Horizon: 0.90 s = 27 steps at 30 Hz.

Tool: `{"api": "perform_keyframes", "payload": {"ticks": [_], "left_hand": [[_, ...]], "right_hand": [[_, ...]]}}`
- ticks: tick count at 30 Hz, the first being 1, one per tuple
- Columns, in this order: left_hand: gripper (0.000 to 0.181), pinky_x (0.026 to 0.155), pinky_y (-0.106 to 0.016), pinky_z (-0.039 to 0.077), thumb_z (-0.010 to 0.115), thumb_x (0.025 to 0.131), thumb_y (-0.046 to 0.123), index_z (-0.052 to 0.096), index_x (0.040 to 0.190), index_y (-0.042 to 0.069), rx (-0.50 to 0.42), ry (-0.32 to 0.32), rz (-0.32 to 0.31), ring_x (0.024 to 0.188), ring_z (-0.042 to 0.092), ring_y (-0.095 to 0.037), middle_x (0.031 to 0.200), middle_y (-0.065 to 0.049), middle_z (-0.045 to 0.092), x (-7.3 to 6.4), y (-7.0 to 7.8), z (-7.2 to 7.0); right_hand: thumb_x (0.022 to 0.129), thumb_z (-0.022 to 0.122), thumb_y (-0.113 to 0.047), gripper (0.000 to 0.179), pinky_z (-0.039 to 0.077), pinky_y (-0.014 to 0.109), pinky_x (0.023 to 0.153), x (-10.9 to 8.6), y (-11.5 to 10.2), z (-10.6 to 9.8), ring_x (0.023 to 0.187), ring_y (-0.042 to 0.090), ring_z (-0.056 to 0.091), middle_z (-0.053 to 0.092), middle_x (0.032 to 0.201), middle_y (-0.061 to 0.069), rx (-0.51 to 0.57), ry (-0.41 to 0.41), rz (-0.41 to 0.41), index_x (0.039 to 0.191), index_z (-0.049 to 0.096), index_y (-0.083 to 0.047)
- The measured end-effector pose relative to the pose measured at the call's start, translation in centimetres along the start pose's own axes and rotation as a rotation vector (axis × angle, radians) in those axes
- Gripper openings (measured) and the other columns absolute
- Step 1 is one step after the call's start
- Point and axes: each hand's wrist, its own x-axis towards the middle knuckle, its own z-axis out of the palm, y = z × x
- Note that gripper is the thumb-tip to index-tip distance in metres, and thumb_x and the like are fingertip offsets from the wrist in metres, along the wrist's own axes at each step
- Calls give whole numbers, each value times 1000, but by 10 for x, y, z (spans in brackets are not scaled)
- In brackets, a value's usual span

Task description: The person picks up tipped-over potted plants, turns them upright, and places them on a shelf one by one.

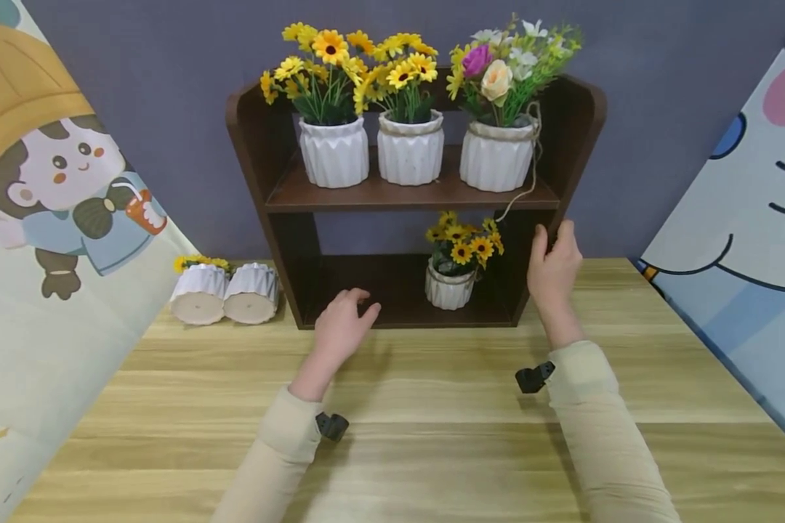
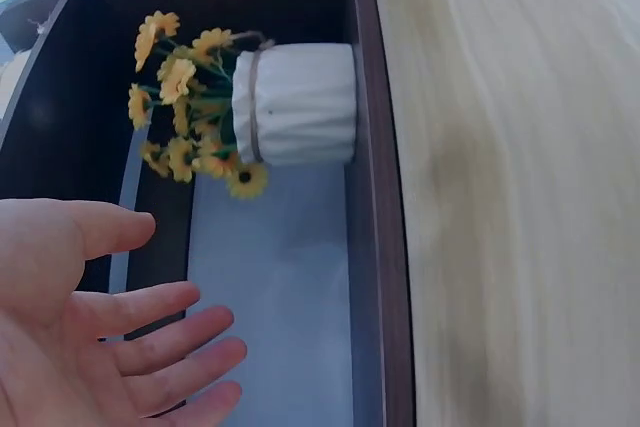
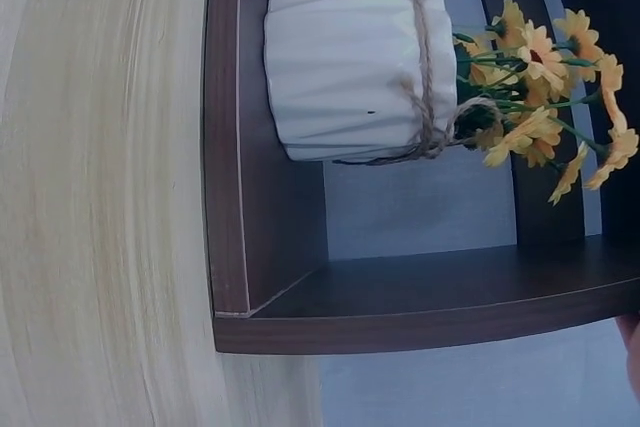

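A dark brown two-tier shelf (image 1: 412,197) stands on the table against the wall. On its lower tier sits a small white pot of yellow flowers (image 1: 450,289), upright and right of the middle. My left hand (image 1: 341,323) hovers at the front of the lower tier, left of that pot; in the left wrist view its fingers (image 2: 170,342) are spread and hold nothing. With thumb and fingers my right hand (image 1: 554,265) grips the shelf's right side panel (image 1: 578,156). Only a sliver of that hand shows in the right wrist view.
Along the upper tier stand two white pots of yellow flowers (image 1: 335,154) (image 1: 411,151) and a pot of mixed flowers (image 1: 497,158) with a dangling string. Two more white pots (image 1: 198,294) (image 1: 251,294) lie on their sides on the wooden table (image 1: 425,450), left of the shelf.
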Motion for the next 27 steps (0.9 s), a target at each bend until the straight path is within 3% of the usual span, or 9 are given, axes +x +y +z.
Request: {"api": "perform_keyframes", "payload": {"ticks": [8, 15, 22, 27], "left_hand": [[38, 70, -41, 48, 57, 87, 33, 60, 114, 8, 11, 10, -13, 89, 62, -26, 105, -8, 64, -11, -23, -12], [34, 71, -43, 47, 59, 85, 30, 63, 108, 5, 27, 35, -28, 88, 62, -26, 98, -10, 66, -12, -46, -20], [27, 63, -38, 46, 52, 88, 24, 64, 103, 5, 25, 29, -66, 73, 63, -22, 90, -9, 67, -15, -68, -42], [25, 58, -38, 44, 48, 89, 20, 64, 96, 2, 46, 107, -89, 68, 61, -24, 83, -12, 67, -13, -83, -60]], "right_hand": [[91, 51, -23, 31, 38, 53, 70, -1, 0, 0, 78, 47, 50, 54, 82, 27, -1, 11, 5, 91, 49, 8], [91, 51, -23, 32, 38, 54, 73, 1, 0, -1, 83, 48, 51, 55, 87, 29, 7, 24, 5, 93, 49, 9], [92, 49, -22, 31, 38, 53, 69, 0, 0, 2, 76, 46, 50, 51, 81, 28, -5, -1, -7, 91, 48, 8], [92, 50, -22, 31, 38, 53, 70, 0, -1, 4, 77, 45, 50, 51, 81, 27, 9, 10, -13, 90, 49, 9]]}}
